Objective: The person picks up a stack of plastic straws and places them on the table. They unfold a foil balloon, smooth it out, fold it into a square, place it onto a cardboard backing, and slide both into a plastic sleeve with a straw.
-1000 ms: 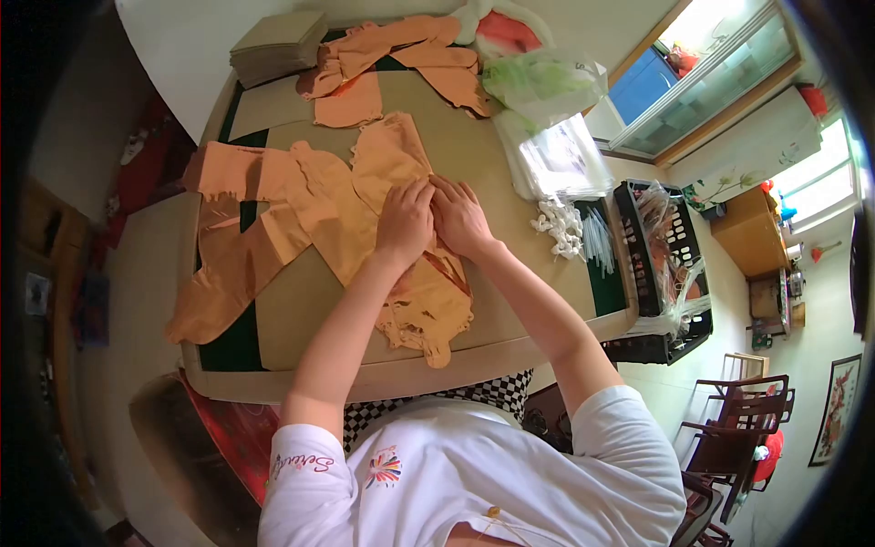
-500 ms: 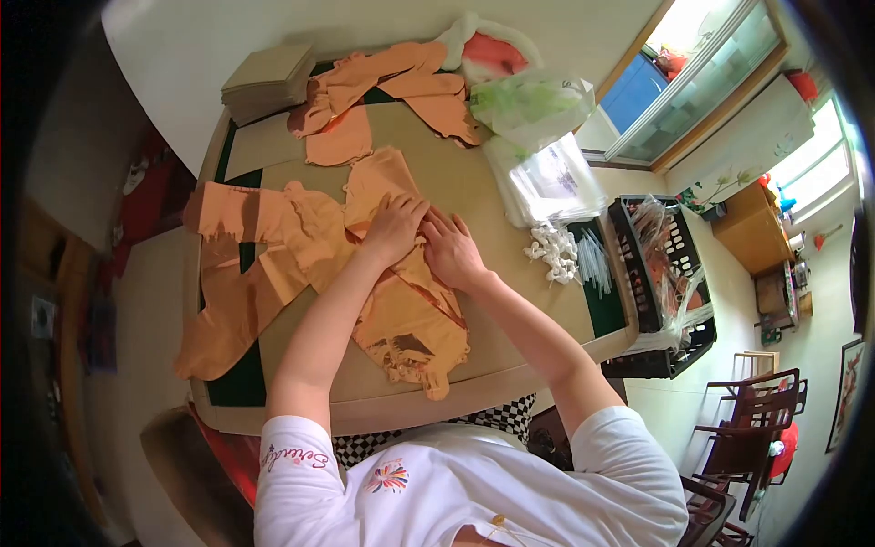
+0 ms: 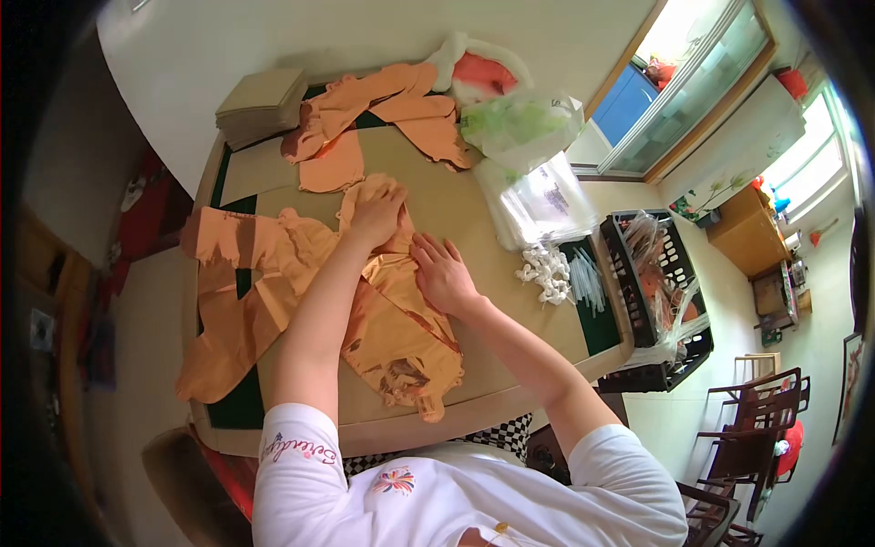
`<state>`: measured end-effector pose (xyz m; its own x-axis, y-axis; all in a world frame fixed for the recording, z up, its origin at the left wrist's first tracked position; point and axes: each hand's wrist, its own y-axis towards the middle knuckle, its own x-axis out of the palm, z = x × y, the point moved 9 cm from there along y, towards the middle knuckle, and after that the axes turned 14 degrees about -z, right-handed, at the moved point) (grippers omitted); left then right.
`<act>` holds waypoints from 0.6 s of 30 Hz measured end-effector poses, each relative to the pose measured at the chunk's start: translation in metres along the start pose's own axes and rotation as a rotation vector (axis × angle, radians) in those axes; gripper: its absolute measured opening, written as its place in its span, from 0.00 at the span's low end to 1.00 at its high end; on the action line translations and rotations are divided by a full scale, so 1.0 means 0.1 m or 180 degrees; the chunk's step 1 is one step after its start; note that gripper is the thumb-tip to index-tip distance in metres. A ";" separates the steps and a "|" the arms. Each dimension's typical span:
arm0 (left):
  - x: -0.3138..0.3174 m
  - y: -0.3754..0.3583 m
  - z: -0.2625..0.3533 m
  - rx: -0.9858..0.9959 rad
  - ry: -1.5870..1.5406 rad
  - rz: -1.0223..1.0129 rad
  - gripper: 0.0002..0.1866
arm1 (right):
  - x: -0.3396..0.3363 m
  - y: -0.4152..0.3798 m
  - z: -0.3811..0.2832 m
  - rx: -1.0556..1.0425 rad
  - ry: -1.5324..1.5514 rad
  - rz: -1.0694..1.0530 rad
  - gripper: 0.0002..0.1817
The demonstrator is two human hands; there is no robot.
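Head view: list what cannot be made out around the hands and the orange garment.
- Orange garment: the part under the left hand and right hand is hidden by them.
- Black crate: contents blurred behind clear plastic.
- White pieces: too small to identify.
- Stack of cards: only the top one shows.

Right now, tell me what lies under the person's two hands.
Orange garment spread on the table; left hand presses its far end, right hand its middle. Fabric beneath the palms is hidden.
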<state>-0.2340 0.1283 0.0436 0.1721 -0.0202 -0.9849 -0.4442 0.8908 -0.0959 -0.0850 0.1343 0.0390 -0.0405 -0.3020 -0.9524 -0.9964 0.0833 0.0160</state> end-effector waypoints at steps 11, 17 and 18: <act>-0.04 -0.54 0.55 0.0062 -0.0272 -0.0226 0.20 | 0.01 -0.01 0.00 0.0080 0.0051 -0.0109 0.23; 0.32 -1.09 0.62 -0.0214 -0.0134 0.0390 0.26 | -0.03 -0.02 0.00 0.0050 0.0099 0.0056 0.23; 0.32 -1.09 0.61 -0.0211 -0.0188 0.0438 0.26 | -0.05 -0.03 0.01 0.0056 0.0119 0.0118 0.23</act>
<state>-0.1268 0.0578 0.0316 0.1562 0.1283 -0.9794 -0.5239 0.8513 0.0280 -0.0823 0.1360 0.0433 -0.0805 -0.3336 -0.9393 -0.9927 0.1115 0.0454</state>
